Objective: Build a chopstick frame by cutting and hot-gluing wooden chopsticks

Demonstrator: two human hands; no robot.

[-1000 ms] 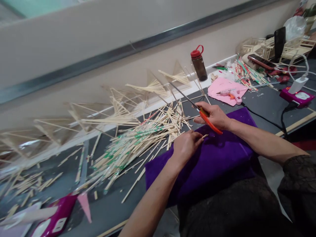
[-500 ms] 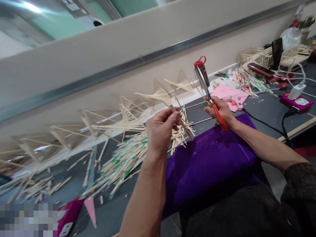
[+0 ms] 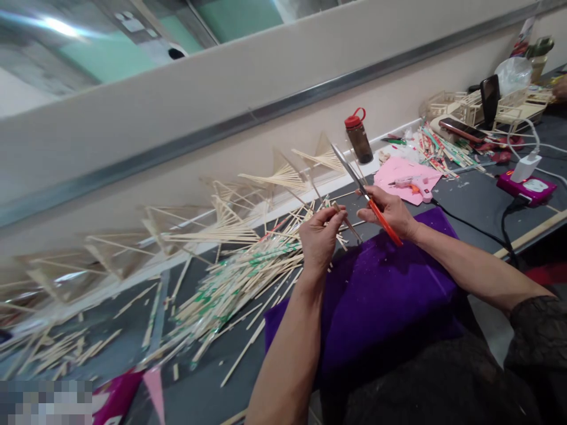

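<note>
Risk: scissors point(image 3: 372, 203) blades tilt up just beside left fingertips; a careless swing could nick them or knock the frames point(image 3: 283, 177) by the wall. Pinch on the stick point(image 3: 353, 230) looks light, so it could slip and get lost in the pile point(image 3: 248, 271) on the worktop point(image 3: 199, 395). Glue gun point(image 3: 416, 184) cord could snag on the right forearm.

Hands: apart. Left hand point(image 3: 319, 239) nearly closed, thumb and fingers pinching the stick, tilted, near the cloth's point(image 3: 390, 289) far edge. Right hand point(image 3: 390, 211) curled round the scissors' orange handle; blades look about closed, not touching the stick.
</note>
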